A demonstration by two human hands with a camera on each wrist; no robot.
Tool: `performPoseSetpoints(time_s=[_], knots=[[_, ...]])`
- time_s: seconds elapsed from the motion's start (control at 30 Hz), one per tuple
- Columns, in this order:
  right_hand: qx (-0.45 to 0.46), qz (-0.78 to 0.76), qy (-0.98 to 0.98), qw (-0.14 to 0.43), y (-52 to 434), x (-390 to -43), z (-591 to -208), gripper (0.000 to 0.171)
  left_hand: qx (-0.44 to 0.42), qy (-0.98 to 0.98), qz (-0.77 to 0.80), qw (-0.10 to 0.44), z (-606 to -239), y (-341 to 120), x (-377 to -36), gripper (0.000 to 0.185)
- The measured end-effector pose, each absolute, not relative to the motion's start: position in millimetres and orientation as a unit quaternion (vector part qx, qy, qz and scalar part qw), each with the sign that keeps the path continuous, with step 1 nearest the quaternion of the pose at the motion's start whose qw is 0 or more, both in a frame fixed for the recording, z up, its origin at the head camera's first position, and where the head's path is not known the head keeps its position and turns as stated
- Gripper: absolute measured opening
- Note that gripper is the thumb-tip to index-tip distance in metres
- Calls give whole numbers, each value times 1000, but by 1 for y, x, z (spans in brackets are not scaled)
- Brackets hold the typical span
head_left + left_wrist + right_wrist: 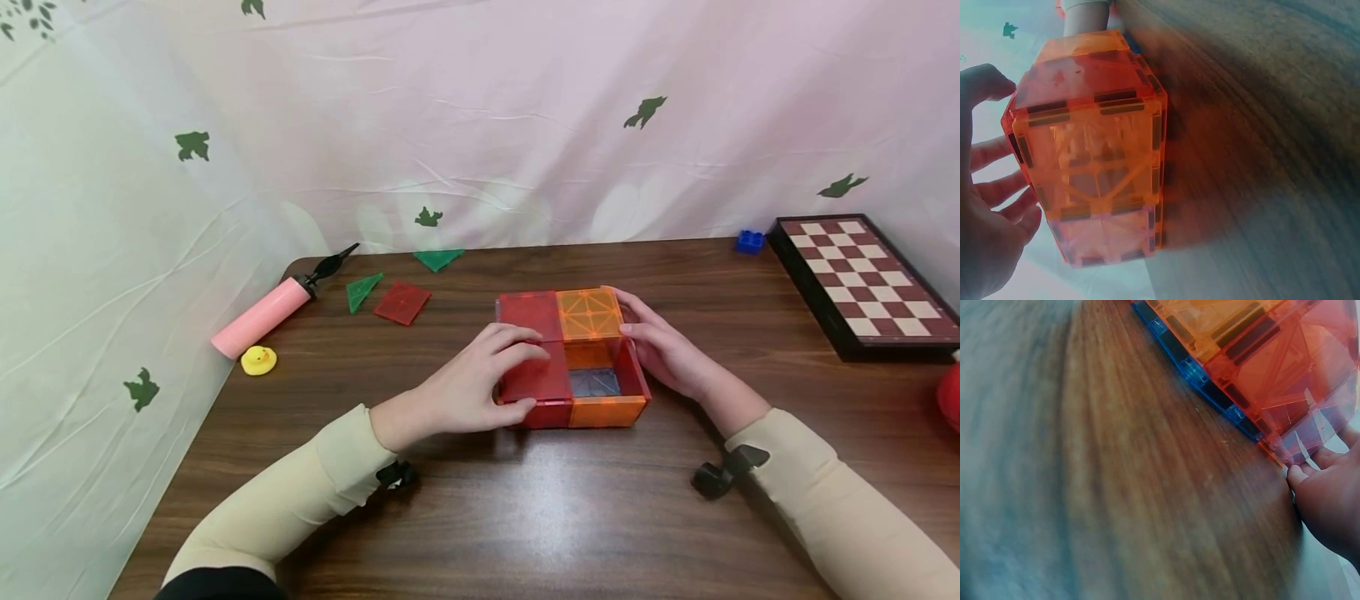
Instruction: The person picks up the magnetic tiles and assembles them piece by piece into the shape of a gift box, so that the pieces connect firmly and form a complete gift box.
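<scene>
Left hand (468,385): laid over the near-left red top panel of the tile box (572,357), fingers gently curved across the panel, thumb at the box's near-left edge. Touching and pressing; whether it truly grips the panel cannot be told. In the left wrist view the fingers (997,187) are spread and relaxed beside the box's left wall.

Right hand (663,350): flat against the right wall of the tile box, fingers extended along the far-right corner, thumb at the top edge. Fingers fairly straight, bracing rather than pinching. Right wrist view shows fingertips (1297,476) touching the box's lower edge where it meets the tabletop (525,517).

Tile box: red and orange translucent panels, standing at mid-tabletop between both hands. Three of four top cells covered; near-right cell uncovered, grey-blue floor tile visible inside.

Farther out, left: loose red square tile (402,302), two green triangular tiles (363,290) (438,258), pink pump (267,315), yellow duck (258,360). Right: blue brick (748,241), chessboard (870,282) at the tabletop edge.
</scene>
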State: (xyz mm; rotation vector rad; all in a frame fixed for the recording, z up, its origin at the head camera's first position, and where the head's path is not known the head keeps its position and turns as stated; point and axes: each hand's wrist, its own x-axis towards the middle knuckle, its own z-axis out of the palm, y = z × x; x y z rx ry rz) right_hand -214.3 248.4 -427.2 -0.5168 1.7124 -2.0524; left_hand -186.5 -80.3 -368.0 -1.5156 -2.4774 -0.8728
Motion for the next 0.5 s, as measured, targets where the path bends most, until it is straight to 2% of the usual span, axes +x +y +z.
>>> performPoseSetpoints(time_s=[0.13,0.27,0.37,0.5], knots=[[-188,-735,617,208,248,-215,-427,58,-443,-842,-295,83,-367,-93,-191,41],[-196,-736,613,209,247,-216,-427,58,-334,-895,-273,111,-370,-114,-211,40],[-193,-736,615,209,247,-216,-427,58,-242,-936,-238,92,-377,-132,-233,46],[-183,-734,619,210,248,-214,-426,59,-151,-974,-164,38,-390,-153,-260,56]])
